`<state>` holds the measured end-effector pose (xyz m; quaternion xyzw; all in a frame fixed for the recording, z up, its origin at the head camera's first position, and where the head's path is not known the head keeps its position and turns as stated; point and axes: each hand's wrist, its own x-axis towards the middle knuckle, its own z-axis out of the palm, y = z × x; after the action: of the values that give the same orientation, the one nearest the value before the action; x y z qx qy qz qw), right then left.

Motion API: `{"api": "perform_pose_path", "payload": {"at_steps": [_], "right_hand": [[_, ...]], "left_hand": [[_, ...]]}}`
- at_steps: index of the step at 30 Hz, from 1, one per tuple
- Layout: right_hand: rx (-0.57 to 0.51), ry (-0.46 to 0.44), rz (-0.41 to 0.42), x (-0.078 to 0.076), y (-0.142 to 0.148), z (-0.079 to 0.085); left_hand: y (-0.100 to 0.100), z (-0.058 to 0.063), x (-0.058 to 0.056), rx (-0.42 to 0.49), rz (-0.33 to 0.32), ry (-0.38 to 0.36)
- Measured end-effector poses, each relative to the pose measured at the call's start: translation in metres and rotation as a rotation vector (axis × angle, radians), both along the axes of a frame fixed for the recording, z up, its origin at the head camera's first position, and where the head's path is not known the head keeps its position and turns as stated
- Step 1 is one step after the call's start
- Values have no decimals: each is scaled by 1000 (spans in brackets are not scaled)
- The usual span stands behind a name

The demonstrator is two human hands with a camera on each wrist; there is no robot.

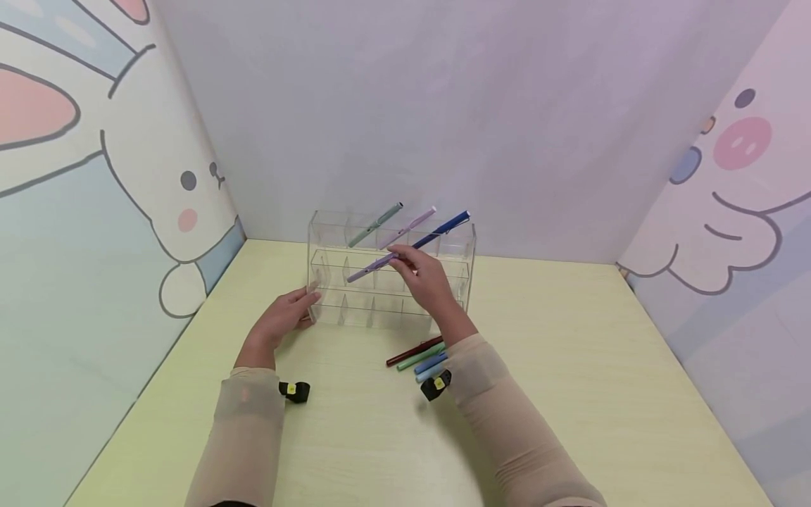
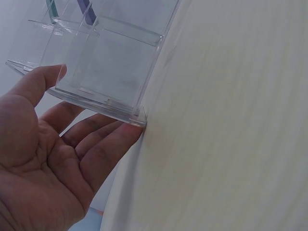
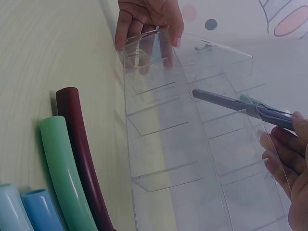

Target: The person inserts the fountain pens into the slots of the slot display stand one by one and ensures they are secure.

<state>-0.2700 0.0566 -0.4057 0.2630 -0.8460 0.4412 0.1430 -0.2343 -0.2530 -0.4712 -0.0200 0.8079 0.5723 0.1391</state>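
Your right hand (image 1: 423,279) pinches the purple pen (image 1: 369,270) — its free end slants down and left, near the middle of the clear rack (image 1: 357,317). Your left hand (image 1: 285,317) grips the rack's left side.

The rack (image 1: 356,317) stands on the tabletop (image 1: 570,366), the wall (image 1: 443,105) behind it. Three pens (image 1: 407,228) lean in its rear tier; four loose pens (image 1: 420,357) lie before its right half. The left hand (image 1: 286,315) is at its left end; another pen (image 1: 370,268) is in the right hand (image 1: 427,278) over its middle.

Eight pens (image 1: 446,225), one clear rack (image 1: 380,299)
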Motion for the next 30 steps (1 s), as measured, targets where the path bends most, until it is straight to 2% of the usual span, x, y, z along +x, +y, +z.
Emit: {"api": "perform_pose_path", "payload": {"at_steps": [8, 15, 21, 30], "right_hand": [[7, -4, 38, -2, 5, 2], [-20, 9, 52, -1, 23, 14], [-18, 34, 15, 7, 44, 29], [-15, 114, -14, 26, 80, 35]], "left_hand": [[0, -1, -1, -3, 5, -3], [0, -1, -1, -7, 5, 10], [0, 0, 0, -6, 4, 9], [-1, -2, 1, -1, 11, -3]]}}
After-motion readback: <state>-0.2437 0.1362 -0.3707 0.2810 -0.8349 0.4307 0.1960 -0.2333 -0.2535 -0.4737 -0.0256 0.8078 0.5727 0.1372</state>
